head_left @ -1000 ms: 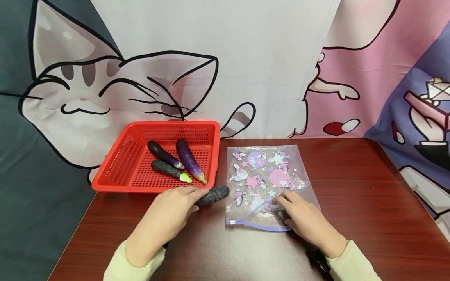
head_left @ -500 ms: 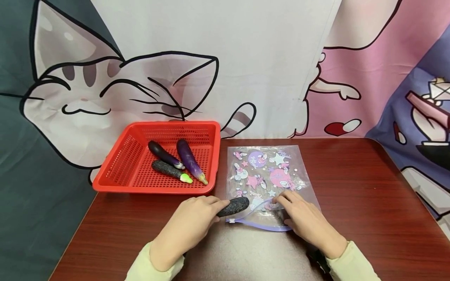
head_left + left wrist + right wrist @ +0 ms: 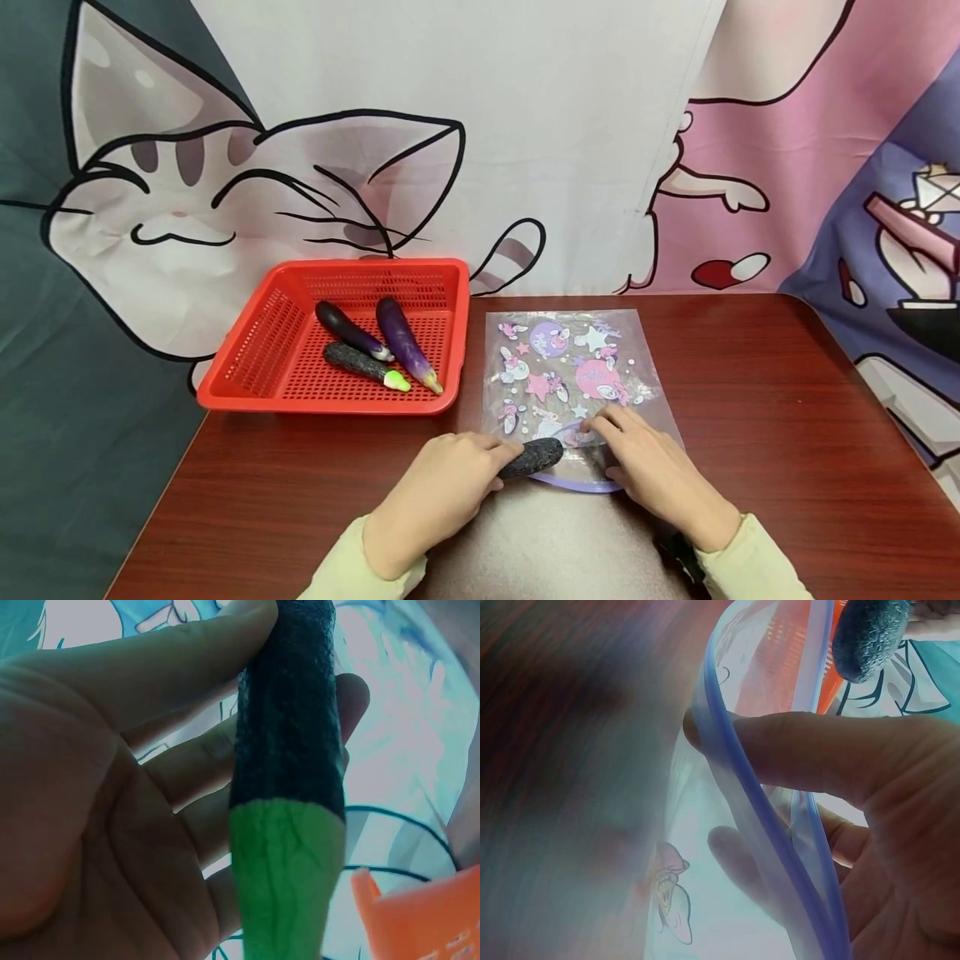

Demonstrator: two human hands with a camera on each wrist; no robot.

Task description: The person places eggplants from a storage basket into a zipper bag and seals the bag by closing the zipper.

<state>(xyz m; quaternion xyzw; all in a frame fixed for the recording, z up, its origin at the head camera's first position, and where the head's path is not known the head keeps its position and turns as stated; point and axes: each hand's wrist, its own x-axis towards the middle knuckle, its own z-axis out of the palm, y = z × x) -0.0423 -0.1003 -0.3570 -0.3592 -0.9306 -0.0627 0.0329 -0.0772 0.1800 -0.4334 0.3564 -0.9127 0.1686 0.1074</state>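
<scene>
Near lower middle, holding bumpy dark vegetable (image 3: 538, 457) in left fingers (image 3: 502, 455), zip bag (image 3: 573, 375) in right fingers (image 3: 602, 428); might get stuck on floppy edge (image 3: 581, 485).

Pebbled gourd (image 3: 538, 457), glossy plastic bag (image 3: 558, 367)
The gourd I hold is rough, its green end (image 3: 289, 874) smoother; my bag is thin, clear film. The basket (image 3: 330, 406) is plastic, purple eggplants (image 3: 402, 337) smooth and shiny, table (image 3: 765, 417) glossy wood grain, backdrop (image 3: 585, 167) matt cloth.
</scene>
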